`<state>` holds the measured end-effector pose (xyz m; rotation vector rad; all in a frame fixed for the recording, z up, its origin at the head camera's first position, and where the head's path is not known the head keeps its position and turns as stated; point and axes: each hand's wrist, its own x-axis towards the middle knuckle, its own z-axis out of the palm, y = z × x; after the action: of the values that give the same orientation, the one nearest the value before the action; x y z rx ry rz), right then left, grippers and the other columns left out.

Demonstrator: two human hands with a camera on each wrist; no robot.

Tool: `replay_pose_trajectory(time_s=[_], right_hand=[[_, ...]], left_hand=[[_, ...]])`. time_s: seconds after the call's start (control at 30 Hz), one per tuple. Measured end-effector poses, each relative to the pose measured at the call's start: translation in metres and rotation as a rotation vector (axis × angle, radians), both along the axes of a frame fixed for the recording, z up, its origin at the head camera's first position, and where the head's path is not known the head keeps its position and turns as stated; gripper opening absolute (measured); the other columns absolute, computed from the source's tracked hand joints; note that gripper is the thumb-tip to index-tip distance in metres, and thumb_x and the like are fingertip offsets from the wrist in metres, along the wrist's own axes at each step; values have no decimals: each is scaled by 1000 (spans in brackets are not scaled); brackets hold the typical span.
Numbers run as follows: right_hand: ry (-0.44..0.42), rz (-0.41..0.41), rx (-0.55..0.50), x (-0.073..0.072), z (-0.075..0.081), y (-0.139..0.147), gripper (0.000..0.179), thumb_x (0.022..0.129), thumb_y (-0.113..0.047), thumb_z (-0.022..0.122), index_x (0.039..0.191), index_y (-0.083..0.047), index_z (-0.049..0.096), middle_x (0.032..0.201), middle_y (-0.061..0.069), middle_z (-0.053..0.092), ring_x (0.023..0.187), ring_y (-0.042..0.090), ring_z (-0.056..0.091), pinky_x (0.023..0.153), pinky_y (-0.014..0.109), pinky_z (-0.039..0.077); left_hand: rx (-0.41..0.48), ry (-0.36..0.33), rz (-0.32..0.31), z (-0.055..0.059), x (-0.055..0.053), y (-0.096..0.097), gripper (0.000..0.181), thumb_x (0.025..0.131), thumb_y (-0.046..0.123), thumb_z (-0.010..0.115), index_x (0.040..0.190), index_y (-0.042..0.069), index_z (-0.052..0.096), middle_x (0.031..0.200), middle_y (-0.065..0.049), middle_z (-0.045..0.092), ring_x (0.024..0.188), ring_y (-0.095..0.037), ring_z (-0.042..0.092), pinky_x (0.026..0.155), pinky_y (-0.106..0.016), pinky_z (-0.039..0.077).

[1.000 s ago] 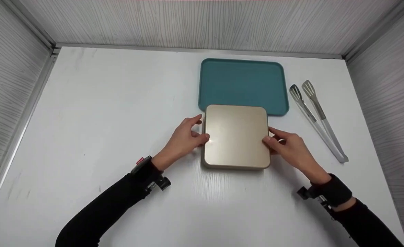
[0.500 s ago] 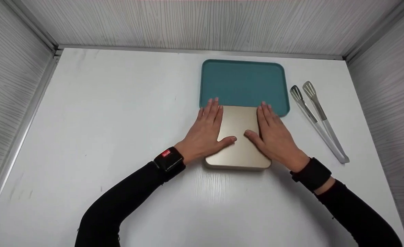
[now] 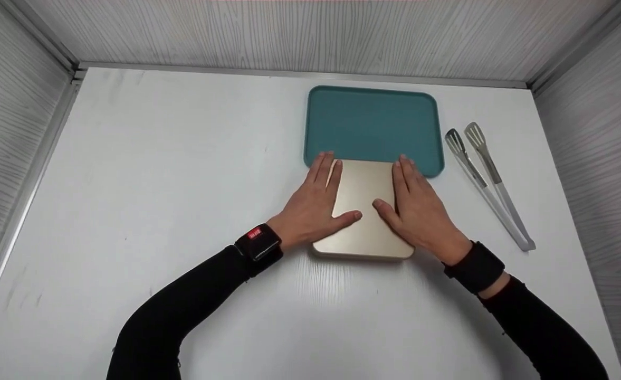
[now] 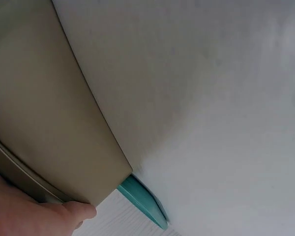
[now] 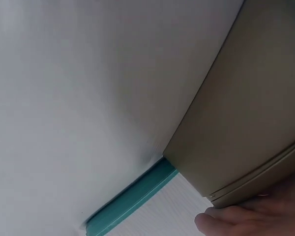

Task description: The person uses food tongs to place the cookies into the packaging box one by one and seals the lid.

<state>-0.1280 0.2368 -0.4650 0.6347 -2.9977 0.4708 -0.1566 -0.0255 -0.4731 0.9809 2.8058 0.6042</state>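
A square gold tin box [image 3: 365, 232] with a lid on it lies flat on the white table. My left hand [image 3: 310, 211] rests with straight fingers along the left part of the lid, its thumb pointing inward. On the lid's right side my right hand [image 3: 421, 214] lies flat in the same way. Both wrist views show the tin's side wall [image 4: 54, 108], with the lid seam running close to the fingers. Behind the tin is a teal tray [image 3: 372, 124]; its near edge is partly hidden by the tin and fingertips.
Metal tongs [image 3: 492, 187] with slotted heads lie spread at the right of the tray. Grey wood-grain panels [image 3: 310, 37] stand along the back and both sides of the white table [image 3: 183, 158].
Both hands have gone from gripping the tin's left and right edges to lying flat on its lid. Over the last half second they have stayed in place.
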Motion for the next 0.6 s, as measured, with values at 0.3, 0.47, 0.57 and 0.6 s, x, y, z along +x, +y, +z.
replay_pose_trajectory(time_s=[0.3, 0.47, 0.57, 0.6], right_hand=[[-22, -34, 19, -2, 4, -3, 89, 107, -55, 45, 160, 11, 16, 169, 29, 10, 156, 43, 12, 122, 61, 20], [-34, -33, -6, -14, 6, -5, 88, 108, -55, 44, 160, 11, 17, 168, 29, 13, 156, 41, 12, 124, 56, 20], [-39, -25, -6, -22, 6, -8, 88, 108, -55, 42, 159, 12, 18, 167, 30, 15, 156, 42, 14, 124, 56, 20], [-39, -25, -8, -24, 6, -9, 88, 108, -55, 42, 159, 13, 18, 167, 31, 16, 155, 43, 15, 124, 56, 21]], left_hand=[[-26, 10, 5, 6, -2, -3, 105, 101, 75, 33, 162, -6, 7, 170, -24, -10, 157, -33, -15, 128, -43, 4], [-5, -4, 41, 13, -14, -1, 103, 102, 74, 33, 163, -6, 8, 171, -24, -4, 158, -33, -8, 128, -44, 7], [-23, -6, 34, 13, -24, 4, 103, 102, 73, 31, 163, -6, 6, 171, -24, -1, 158, -33, -6, 128, -41, 5], [-32, -7, 29, 12, -27, 5, 103, 102, 73, 30, 162, -6, 6, 171, -24, 0, 159, -33, -4, 128, -40, 5]])
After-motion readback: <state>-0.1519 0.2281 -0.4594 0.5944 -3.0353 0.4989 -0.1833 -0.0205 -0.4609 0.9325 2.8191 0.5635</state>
